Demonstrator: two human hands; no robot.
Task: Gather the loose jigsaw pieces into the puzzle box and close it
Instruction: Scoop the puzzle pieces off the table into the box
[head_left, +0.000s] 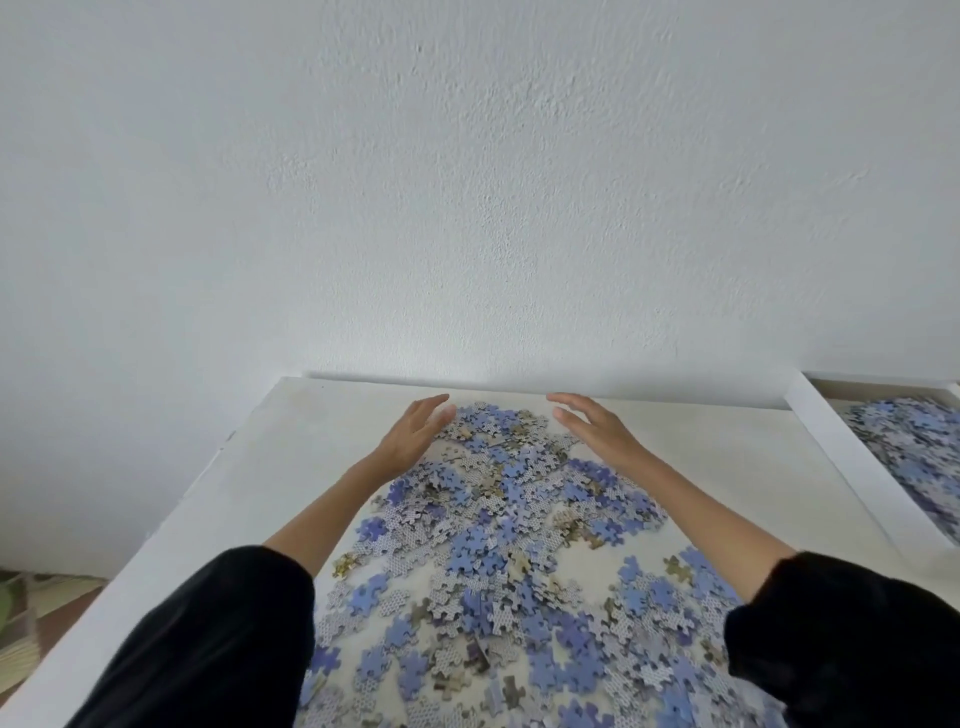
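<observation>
Several loose blue, grey and tan jigsaw pieces (498, 540) lie spread over the white table (270, 441), from its far middle down to the near edge. My left hand (415, 431) is stretched out at the far left rim of the pile, fingers straight, palm turned inward. My right hand (592, 426) mirrors it at the far right rim, fingers straight. Neither hand holds a piece. The white puzzle box (852, 457) stands at the right, with several blue pieces (914, 447) lying inside it. No lid is in view.
A white wall (467, 182) rises right behind the table's far edge. The table's left edge drops off to a patterned floor (31, 618). Black sleeves cover both my forearms near the camera.
</observation>
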